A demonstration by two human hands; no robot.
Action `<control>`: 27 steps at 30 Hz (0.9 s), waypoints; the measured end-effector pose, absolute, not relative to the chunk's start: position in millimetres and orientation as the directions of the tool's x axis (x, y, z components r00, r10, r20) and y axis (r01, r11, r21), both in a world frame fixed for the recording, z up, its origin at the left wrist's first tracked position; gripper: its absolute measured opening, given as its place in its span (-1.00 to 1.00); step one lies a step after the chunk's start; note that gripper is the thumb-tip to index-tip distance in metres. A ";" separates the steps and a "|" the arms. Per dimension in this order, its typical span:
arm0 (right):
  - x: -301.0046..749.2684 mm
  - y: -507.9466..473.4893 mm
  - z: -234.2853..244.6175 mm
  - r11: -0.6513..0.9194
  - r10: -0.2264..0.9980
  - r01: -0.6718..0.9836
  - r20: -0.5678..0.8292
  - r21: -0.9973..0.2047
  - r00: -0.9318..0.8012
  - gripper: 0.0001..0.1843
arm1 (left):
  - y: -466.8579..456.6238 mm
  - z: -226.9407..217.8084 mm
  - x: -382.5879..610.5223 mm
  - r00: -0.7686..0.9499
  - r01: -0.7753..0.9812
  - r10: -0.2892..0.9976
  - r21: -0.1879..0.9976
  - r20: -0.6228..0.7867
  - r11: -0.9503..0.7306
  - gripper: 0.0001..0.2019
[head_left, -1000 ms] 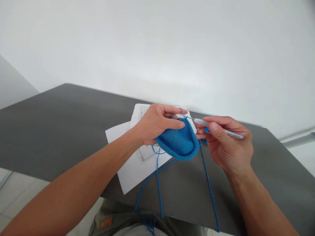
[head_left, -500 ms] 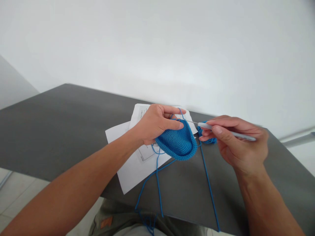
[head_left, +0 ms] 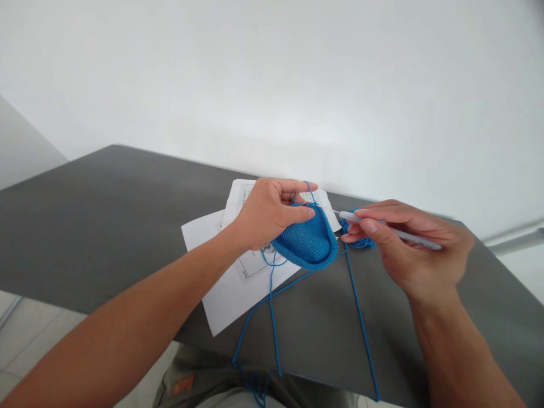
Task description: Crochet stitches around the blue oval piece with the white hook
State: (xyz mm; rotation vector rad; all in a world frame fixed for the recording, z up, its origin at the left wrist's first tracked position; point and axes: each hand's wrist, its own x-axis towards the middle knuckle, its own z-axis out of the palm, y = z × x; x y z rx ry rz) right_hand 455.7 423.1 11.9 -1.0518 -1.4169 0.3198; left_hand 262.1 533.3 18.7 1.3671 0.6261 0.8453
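A round blue crochet piece [head_left: 304, 241] with a curled rim is pinched at its upper left edge by my left hand [head_left: 272, 212]. Blue yarn [head_left: 310, 191] loops over that hand's outstretched index finger. My right hand [head_left: 416, 243] grips a crochet hook [head_left: 397, 231] by its grey handle, pen-like. The thin metal shaft reaches left to the top edge of the piece; its tip is too small to make out at the stitches. Behind the right fingertips lies a ball of blue yarn [head_left: 361, 242], partly hidden.
Printed paper sheets [head_left: 225, 306] lie on the dark grey table [head_left: 127, 226] beneath the left hand. Strands of blue yarn [head_left: 361, 317] run across the table and over its front edge to the lap. A white wall [head_left: 272, 85] stands behind.
The crochet piece and my left hand have shifted slightly up and left. The hook has moved a little left with its tip still at the top edge; my right hand has turned slightly.
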 end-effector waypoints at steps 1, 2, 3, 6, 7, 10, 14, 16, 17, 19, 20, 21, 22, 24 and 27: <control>455.1 422.9 12.2 0.544 0.734 0.411 0.652 -0.732 0.192 -0.79 | 533.1 18.5 262.1 0.562 -0.140 0.819 0.989 0.118 -0.047 -0.48; 454.5 422.7 12.4 0.544 0.727 0.432 0.661 -0.719 0.185 -0.79 | 532.8 18.3 262.2 0.548 -0.125 0.823 0.988 0.148 -0.094 -0.47; 454.0 422.7 12.5 0.543 0.721 0.456 0.670 -0.705 0.178 -0.79 | 532.4 18.2 262.4 0.533 -0.110 0.828 0.984 0.175 -0.138 -0.46; 451.9 423.1 11.5 0.551 0.681 0.532 0.715 -0.643 0.158 -0.76 | 530.8 17.7 263.9 0.483 -0.080 0.842 0.970 0.239 -0.229 -0.47; 451.0 423.4 10.7 0.558 0.664 0.551 0.732 -0.620 0.152 -0.75 | 530.3 17.4 264.6 0.470 -0.083 0.845 0.966 0.255 -0.245 -0.48; 448.0 425.1 7.9 0.569 0.629 0.590 0.765 -0.572 0.136 -0.73 | 529.3 16.0 267.1 0.439 -0.100 0.849 0.955 0.295 -0.281 -0.48; 444.4 429.3 4.5 0.586 0.558 0.655 0.824 -0.477 0.101 -0.73 | 529.5 12.9 271.3 0.388 -0.104 0.859 0.942 0.334 -0.319 -0.49; 442.5 431.2 3.2 0.591 0.529 0.675 0.844 -0.442 0.089 -0.74 | 529.6 11.8 273.3 0.356 -0.118 0.871 0.941 0.338 -0.317 -0.48; 441.5 431.9 2.6 0.586 0.528 0.680 0.844 -0.440 0.092 -0.75 | 529.6 11.5 274.1 0.341 -0.124 0.878 0.942 0.336 -0.312 -0.48; 438.7 432.7 1.4 0.572 0.535 0.687 0.839 -0.449 0.103 -0.75 | 529.4 11.4 275.3 0.320 -0.126 0.886 0.942 0.336 -0.312 -0.48; 437.1 432.9 0.9 0.567 0.534 0.690 0.839 -0.450 0.108 -0.74 | 529.3 11.6 275.7 0.313 -0.125 0.887 0.940 0.340 -0.317 -0.48; 435.4 433.0 0.3 0.564 0.531 0.693 0.840 -0.449 0.112 -0.74 | 529.1 11.7 276.0 0.310 -0.125 0.885 0.938 0.347 -0.324 -0.48; 433.6 433.2 -0.2 0.565 0.524 0.694 0.844 -0.446 0.115 -0.73 | 529.0 11.8 276.1 0.306 -0.125 0.884 0.935 0.354 -0.332 -0.48; 430.7 433.6 -1.2 0.568 0.510 0.697 0.852 -0.438 0.120 -0.73 | 529.3 11.9 276.3 0.300 -0.122 0.882 0.932 0.363 -0.342 -0.49; 429.7 434.6 -2.2 0.571 0.491 0.713 0.865 -0.407 0.102 -0.71 | 531.1 11.5 276.1 0.301 -0.128 0.882 0.932 0.362 -0.339 -0.51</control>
